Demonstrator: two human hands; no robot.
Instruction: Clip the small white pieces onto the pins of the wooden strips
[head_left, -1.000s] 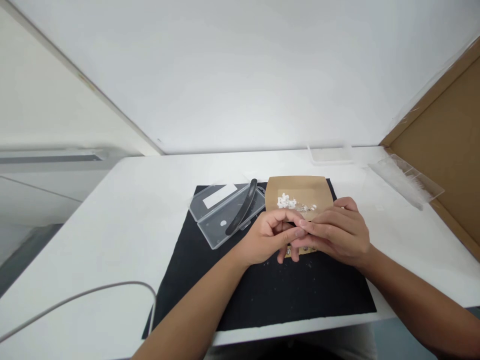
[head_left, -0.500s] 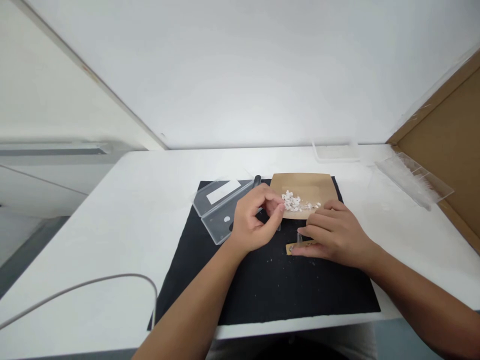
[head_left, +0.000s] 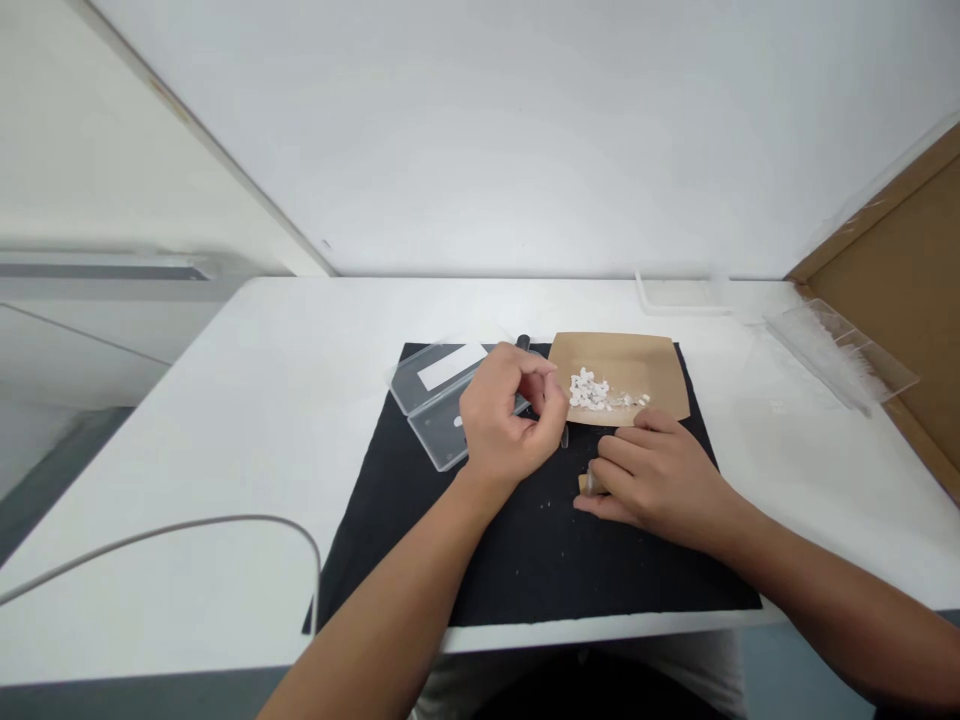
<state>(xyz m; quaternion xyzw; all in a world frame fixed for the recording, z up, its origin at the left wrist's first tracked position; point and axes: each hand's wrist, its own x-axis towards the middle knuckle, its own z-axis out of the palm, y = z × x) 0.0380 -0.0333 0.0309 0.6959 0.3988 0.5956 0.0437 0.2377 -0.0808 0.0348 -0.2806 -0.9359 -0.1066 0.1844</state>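
My left hand (head_left: 514, 410) is closed in a pinch at the left edge of a brown paper tray (head_left: 649, 355); anything between its fingertips is too small to make out. White scraps (head_left: 589, 388) lie heaped in the tray. Lower right, my right hand (head_left: 649, 475) is closed around a small clear tube-like piece (head_left: 591, 484), over a short tan strip (head_left: 582, 484) mostly hidden by the fingers. Behind my left hand, an open clear plastic case (head_left: 439, 425) with a white label (head_left: 451, 367) lies partly covered.
A black mat (head_left: 525, 570) lies under everything on the white table (head_left: 187, 420). A dark cylinder end (head_left: 523, 343) shows behind my left hand. At the back right are a clear shallow tray (head_left: 686, 305) and a clear divided box (head_left: 832, 350). A grey cable (head_left: 225, 519) curves at left.
The view has shifted slightly. My left fingertips have drawn back a little from the white scraps. My right fingers have closed lower over the strip, and the clear piece is now more covered.
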